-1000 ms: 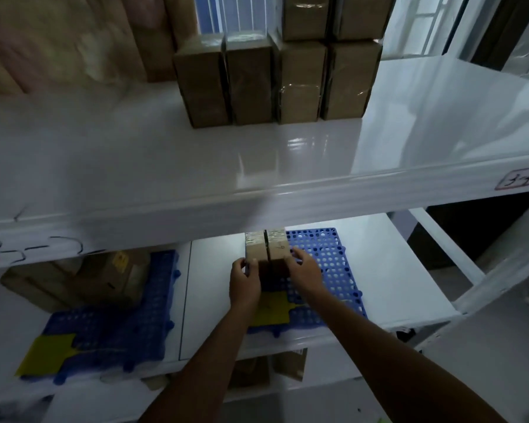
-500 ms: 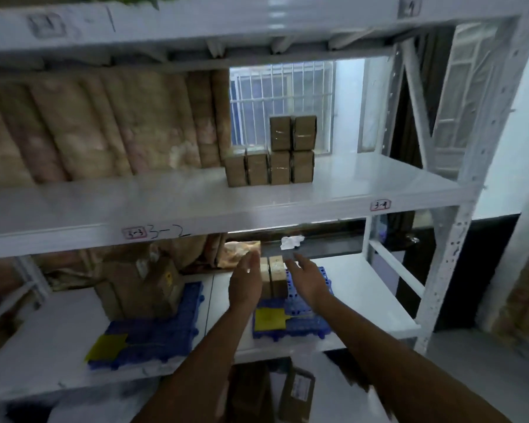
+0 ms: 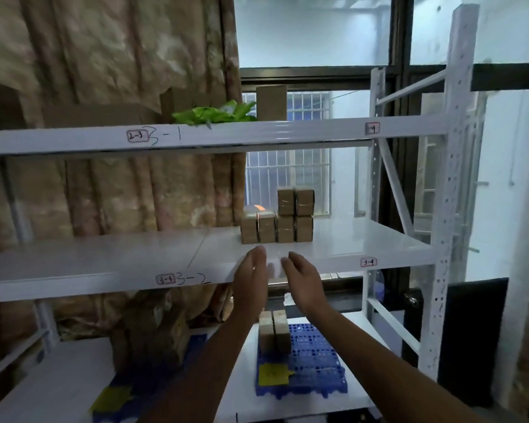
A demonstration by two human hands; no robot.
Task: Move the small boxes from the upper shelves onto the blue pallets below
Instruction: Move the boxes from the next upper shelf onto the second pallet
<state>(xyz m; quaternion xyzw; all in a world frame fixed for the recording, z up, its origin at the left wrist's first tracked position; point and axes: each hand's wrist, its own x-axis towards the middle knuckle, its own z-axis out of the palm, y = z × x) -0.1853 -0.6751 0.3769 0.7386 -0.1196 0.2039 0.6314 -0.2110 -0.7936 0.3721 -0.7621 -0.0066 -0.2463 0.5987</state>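
Two bare forearms in view, no sleeves, no gloves. Left hand (image 3: 251,280) & right hand (image 3: 303,280): no rings, no watch, no wristbands visible. Nails look short, tho frame's a bit blurred. Slim wrists, arms uncovered down to the pic's bottom edge.

The left forearm (image 3: 196,370) covers the near right part of the left blue pallet (image 3: 119,401), whose front is cut off by the bottom edge of the picture; the brown cartons (image 3: 150,328) standing on it are blurred, their labels unreadable; the left hand (image 3: 251,285) hides part of the middle shelf's front edge (image 3: 104,285); the small red-framed tags (image 3: 368,262) there are too small to read surely; the green bag (image 3: 214,114) on the top shelf shows only partly above that shelf's edge.
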